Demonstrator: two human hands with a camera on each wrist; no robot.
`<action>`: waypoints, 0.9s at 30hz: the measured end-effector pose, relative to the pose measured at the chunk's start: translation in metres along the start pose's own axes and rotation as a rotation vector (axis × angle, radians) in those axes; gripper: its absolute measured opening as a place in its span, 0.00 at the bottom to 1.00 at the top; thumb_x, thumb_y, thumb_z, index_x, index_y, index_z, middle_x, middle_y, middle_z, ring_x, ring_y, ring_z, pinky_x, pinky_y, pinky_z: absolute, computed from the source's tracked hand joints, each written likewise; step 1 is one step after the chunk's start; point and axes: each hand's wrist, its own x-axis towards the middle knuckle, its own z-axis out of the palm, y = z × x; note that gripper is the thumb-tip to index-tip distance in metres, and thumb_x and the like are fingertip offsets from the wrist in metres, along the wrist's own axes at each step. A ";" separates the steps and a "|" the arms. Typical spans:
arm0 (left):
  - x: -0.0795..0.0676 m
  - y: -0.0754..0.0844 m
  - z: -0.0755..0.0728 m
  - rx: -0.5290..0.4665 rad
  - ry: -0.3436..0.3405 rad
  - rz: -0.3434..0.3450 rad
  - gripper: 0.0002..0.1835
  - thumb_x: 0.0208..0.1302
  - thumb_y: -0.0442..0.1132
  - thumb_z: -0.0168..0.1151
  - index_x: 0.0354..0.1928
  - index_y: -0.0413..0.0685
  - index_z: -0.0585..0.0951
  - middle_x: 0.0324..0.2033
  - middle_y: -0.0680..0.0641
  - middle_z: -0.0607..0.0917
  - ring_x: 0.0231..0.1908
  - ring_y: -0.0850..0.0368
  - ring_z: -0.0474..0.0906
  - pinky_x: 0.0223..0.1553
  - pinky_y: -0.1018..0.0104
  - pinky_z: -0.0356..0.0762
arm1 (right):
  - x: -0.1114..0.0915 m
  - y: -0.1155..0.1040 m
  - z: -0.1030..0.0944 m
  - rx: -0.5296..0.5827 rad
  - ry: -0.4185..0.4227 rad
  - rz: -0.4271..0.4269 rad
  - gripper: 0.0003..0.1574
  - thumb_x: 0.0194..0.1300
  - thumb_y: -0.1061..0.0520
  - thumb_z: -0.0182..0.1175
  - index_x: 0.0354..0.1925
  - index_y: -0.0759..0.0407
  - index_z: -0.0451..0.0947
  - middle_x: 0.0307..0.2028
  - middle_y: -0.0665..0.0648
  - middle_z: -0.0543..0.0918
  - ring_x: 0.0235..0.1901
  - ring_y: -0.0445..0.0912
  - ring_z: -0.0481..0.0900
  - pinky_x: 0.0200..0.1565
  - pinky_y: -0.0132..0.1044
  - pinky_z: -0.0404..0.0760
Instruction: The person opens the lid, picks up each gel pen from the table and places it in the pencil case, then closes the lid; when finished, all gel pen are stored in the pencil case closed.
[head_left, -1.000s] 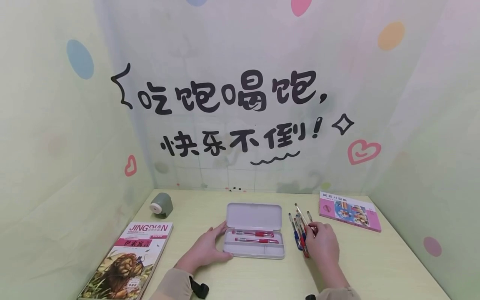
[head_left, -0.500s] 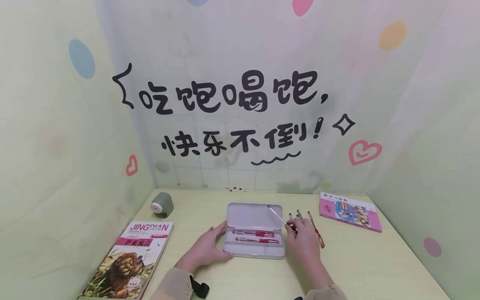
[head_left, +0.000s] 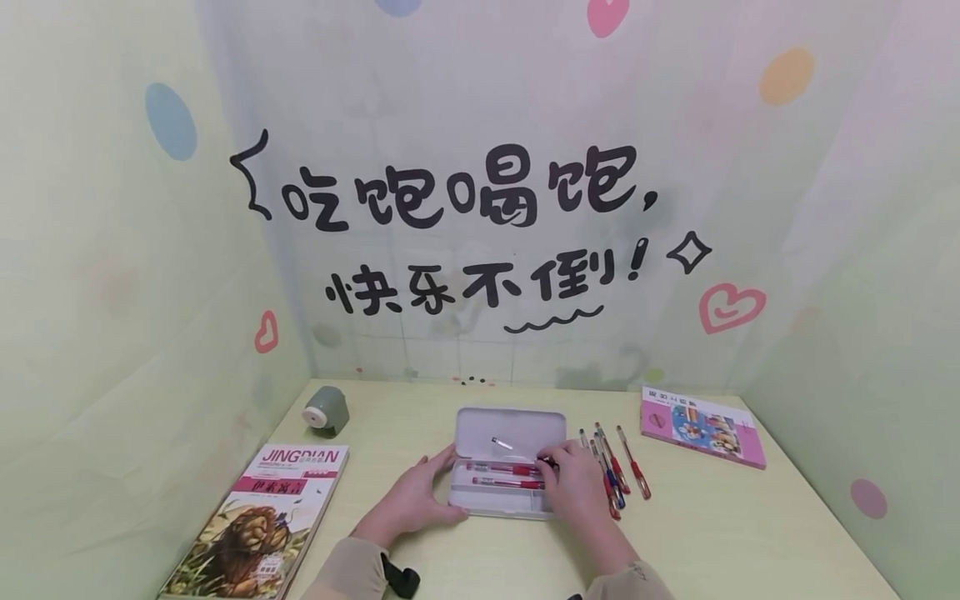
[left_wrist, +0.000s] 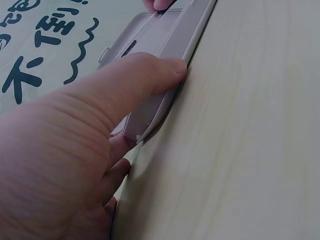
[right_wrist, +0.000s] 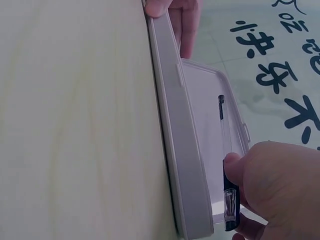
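An open white pencil case (head_left: 472,423) lies in the middle of the table, its lid tipped back. Two red pens (head_left: 507,482) rest in its rear compartment. My left hand (head_left: 412,502) grips the case's left end, thumb on the front wall and fingers around the end, as the left wrist view shows. Over the case's right side, my right hand (head_left: 576,483) pinches a clear pen with a black grip (right_wrist: 230,197), which points left across the lid. Right of the case lies a loose bunch of pens (head_left: 639,482) with red and blue grips.
A grey pencil sharpener (head_left: 326,410) stands at the back left. In front of it lies a thick book with a lion cover (head_left: 255,529). A pink book (head_left: 702,427) lies at the back right. Printed cloth walls (head_left: 480,350) enclose the table on three sides.
My right hand has picked the black-grip pen out of the bunch and carried it left over the case. The remaining pens have spread slightly. My left hand stays on the case.
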 end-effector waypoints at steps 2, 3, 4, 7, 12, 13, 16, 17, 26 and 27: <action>0.000 0.000 0.000 0.001 0.001 0.002 0.68 0.47 0.58 0.87 0.88 0.52 0.60 0.79 0.52 0.77 0.81 0.17 0.58 0.81 0.18 0.55 | 0.000 -0.003 0.003 -0.003 -0.007 -0.016 0.05 0.71 0.52 0.75 0.44 0.48 0.92 0.43 0.53 0.87 0.44 0.52 0.84 0.50 0.56 0.86; 0.000 -0.001 0.000 0.001 0.001 0.002 0.68 0.47 0.58 0.87 0.88 0.52 0.60 0.79 0.52 0.77 0.81 0.17 0.58 0.81 0.18 0.55 | 0.000 -0.004 0.004 -0.007 -0.013 -0.021 0.04 0.70 0.52 0.75 0.43 0.48 0.92 0.43 0.53 0.87 0.44 0.52 0.83 0.49 0.56 0.85; 0.000 -0.001 0.001 0.000 0.001 0.001 0.68 0.47 0.58 0.87 0.88 0.52 0.60 0.79 0.52 0.77 0.81 0.17 0.58 0.81 0.18 0.55 | 0.000 -0.005 0.005 -0.012 -0.020 -0.027 0.04 0.71 0.52 0.75 0.43 0.48 0.92 0.43 0.53 0.87 0.44 0.52 0.82 0.49 0.55 0.85; 0.000 -0.001 0.001 -0.003 0.003 0.000 0.67 0.47 0.57 0.87 0.88 0.52 0.60 0.79 0.51 0.77 0.81 0.16 0.58 0.80 0.18 0.55 | 0.000 -0.010 0.009 -0.026 -0.034 -0.046 0.04 0.70 0.53 0.75 0.43 0.48 0.92 0.43 0.52 0.87 0.43 0.51 0.82 0.47 0.52 0.86; 0.001 -0.001 0.001 -0.002 0.007 0.001 0.67 0.47 0.57 0.87 0.88 0.52 0.61 0.79 0.51 0.78 0.81 0.17 0.59 0.81 0.19 0.56 | -0.001 -0.019 0.009 -0.029 -0.056 -0.076 0.03 0.69 0.53 0.75 0.41 0.49 0.92 0.41 0.51 0.85 0.42 0.49 0.80 0.46 0.51 0.85; 0.001 -0.001 0.001 -0.002 0.006 -0.002 0.67 0.47 0.57 0.87 0.88 0.53 0.60 0.79 0.51 0.77 0.81 0.17 0.58 0.81 0.19 0.55 | -0.002 -0.021 0.009 -0.027 -0.061 -0.079 0.03 0.69 0.53 0.76 0.41 0.49 0.92 0.40 0.51 0.84 0.42 0.49 0.80 0.46 0.51 0.84; 0.000 -0.001 0.000 -0.008 0.005 -0.001 0.67 0.47 0.57 0.87 0.88 0.52 0.60 0.79 0.50 0.77 0.81 0.16 0.58 0.80 0.18 0.55 | -0.002 -0.024 0.011 -0.041 -0.074 -0.093 0.03 0.68 0.53 0.76 0.40 0.47 0.92 0.40 0.50 0.84 0.43 0.48 0.79 0.46 0.51 0.84; 0.000 -0.001 0.000 -0.008 0.003 -0.001 0.67 0.48 0.57 0.87 0.88 0.52 0.60 0.79 0.50 0.77 0.81 0.16 0.58 0.80 0.17 0.55 | -0.002 -0.025 0.011 -0.046 -0.080 -0.098 0.03 0.68 0.53 0.76 0.40 0.47 0.92 0.40 0.50 0.84 0.43 0.48 0.79 0.46 0.51 0.83; 0.000 -0.001 0.000 0.004 -0.001 0.003 0.67 0.48 0.58 0.87 0.88 0.51 0.60 0.79 0.49 0.78 0.80 0.16 0.59 0.80 0.18 0.56 | -0.001 -0.029 0.014 -0.049 -0.142 -0.074 0.04 0.69 0.52 0.75 0.43 0.46 0.93 0.41 0.49 0.85 0.44 0.47 0.79 0.47 0.50 0.82; 0.000 -0.001 0.001 0.005 -0.001 0.004 0.67 0.48 0.58 0.87 0.88 0.51 0.60 0.79 0.49 0.78 0.80 0.16 0.59 0.80 0.18 0.56 | -0.001 -0.030 0.014 -0.051 -0.149 -0.070 0.04 0.69 0.52 0.75 0.43 0.46 0.93 0.41 0.48 0.84 0.45 0.47 0.79 0.47 0.49 0.82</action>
